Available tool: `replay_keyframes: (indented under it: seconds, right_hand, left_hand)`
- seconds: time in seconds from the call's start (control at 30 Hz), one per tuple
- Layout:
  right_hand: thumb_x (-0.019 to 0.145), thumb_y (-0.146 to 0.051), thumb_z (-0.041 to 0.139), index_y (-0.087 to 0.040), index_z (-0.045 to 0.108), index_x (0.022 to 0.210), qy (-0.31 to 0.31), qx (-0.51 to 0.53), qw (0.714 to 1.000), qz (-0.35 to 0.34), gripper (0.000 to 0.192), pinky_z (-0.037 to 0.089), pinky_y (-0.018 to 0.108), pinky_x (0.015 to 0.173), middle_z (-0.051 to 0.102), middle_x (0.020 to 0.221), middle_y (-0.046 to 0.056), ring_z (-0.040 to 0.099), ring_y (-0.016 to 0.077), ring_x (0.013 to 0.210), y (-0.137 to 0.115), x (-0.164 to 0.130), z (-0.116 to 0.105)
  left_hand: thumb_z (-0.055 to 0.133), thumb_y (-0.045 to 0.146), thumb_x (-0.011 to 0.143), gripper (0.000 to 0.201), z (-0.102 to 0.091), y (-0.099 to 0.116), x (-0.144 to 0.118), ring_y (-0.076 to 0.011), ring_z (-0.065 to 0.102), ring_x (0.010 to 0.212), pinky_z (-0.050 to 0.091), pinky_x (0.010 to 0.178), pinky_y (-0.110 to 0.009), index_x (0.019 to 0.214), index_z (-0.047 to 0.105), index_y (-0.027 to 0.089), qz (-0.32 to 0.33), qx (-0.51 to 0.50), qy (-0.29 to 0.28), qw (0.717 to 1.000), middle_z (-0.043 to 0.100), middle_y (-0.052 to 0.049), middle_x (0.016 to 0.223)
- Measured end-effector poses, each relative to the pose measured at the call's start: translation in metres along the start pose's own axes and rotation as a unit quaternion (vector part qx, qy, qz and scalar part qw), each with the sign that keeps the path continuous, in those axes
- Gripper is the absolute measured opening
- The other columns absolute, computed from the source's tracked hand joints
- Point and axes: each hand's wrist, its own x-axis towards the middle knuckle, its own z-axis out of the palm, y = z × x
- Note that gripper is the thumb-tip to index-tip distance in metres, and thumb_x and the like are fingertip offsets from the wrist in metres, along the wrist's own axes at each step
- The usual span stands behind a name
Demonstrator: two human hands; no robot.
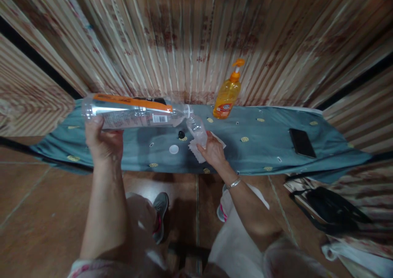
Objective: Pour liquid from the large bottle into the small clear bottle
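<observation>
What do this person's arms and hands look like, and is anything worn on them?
The left hand and right hand are human and ungloved, with no cables. A shiny, silver-coloured bangle circles the right wrist. Both forearms are uncovered; a pale sleeve with pinkish marks shows low on the left.

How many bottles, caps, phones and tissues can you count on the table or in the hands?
Bottles: 3 (big clear bottle, small clear bottle, orange pump bottle)
Caps: 2 (black cap, white cap)
Phones: 1 (black phone)
Tissues: 1 (white tissue)
Total: 7
</observation>
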Motion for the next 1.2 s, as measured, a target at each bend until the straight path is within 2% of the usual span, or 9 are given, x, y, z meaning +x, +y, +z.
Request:
replay_keyframes:
  seconds: [0.2,0.4,0.53,0.7,1.03,1.2]
  right_hand:
    - [0.094,-0.037,0.063,-0.001,0.041,0.145,0.002,0.002,1.0,0.006,0.066,0.054,0.033,0.096,0.073,0.12,0.022,0.069,0.0294,0.116,-0.002,0.0,-0.002]
    - [0.095,-0.035,0.061,-0.001,0.042,0.144,-0.001,0.004,1.0,0.005,0.063,0.053,0.033,0.095,0.072,0.121,0.023,0.069,0.0287,0.116,-0.003,0.0,-0.001]
    - [0.094,-0.035,0.062,-0.002,0.043,0.143,0.005,-0.002,1.0,0.005,0.062,0.053,0.032,0.091,0.074,0.115,0.022,0.071,0.0284,0.111,-0.003,0.001,0.0]
    - [0.093,-0.035,0.064,-0.003,0.044,0.142,0.007,-0.001,1.0,0.01,0.061,0.053,0.03,0.089,0.074,0.116,0.021,0.072,0.027,0.109,-0.005,0.0,-0.002]
    - [0.092,-0.033,0.065,-0.003,0.046,0.141,0.028,0.013,0.999,-0.008,0.061,0.055,0.036,0.094,0.072,0.121,0.024,0.07,0.0292,0.113,-0.001,0.002,0.005]
    - [0.092,-0.03,0.064,-0.003,0.045,0.142,0.038,0.015,0.999,-0.011,0.06,0.054,0.038,0.097,0.071,0.123,0.025,0.069,0.0294,0.115,0.0,0.002,0.009]
  left_hand:
    - [0.08,0.04,0.055,0.038,-0.004,-0.002,0.0,-0.0236,0.065,0.112,0.052,0.092,-0.032,0.087,0.067,0.024,-0.023,0.008,0.038,0.999,0.077,-0.001,0.098]
    - [0.076,0.037,0.059,0.031,-0.011,-0.005,0.0,-0.023,0.066,0.106,0.052,0.087,-0.032,0.083,0.064,0.021,-0.025,0.0,0.046,0.999,0.076,-0.005,0.098]
    - [0.075,0.035,0.061,0.028,-0.016,-0.007,-0.001,-0.0218,0.067,0.102,0.053,0.085,-0.035,0.083,0.064,0.022,-0.028,-0.002,0.052,0.998,0.076,-0.004,0.099]
    - [0.075,0.04,0.063,0.024,-0.024,-0.01,-0.002,-0.0245,0.068,0.107,0.053,0.081,-0.038,0.082,0.065,0.027,-0.038,0.019,0.042,0.998,0.076,0.001,0.1]
    - [0.078,0.041,0.061,0.027,-0.031,-0.013,-0.001,-0.0246,0.068,0.105,0.052,0.08,-0.038,0.082,0.066,0.027,-0.05,0.013,0.058,0.997,0.076,0.001,0.097]
    - [0.078,0.04,0.063,0.03,-0.034,-0.015,-0.002,-0.0227,0.068,0.097,0.052,0.077,-0.036,0.086,0.065,0.027,-0.048,0.014,0.063,0.997,0.074,0.0,0.097]
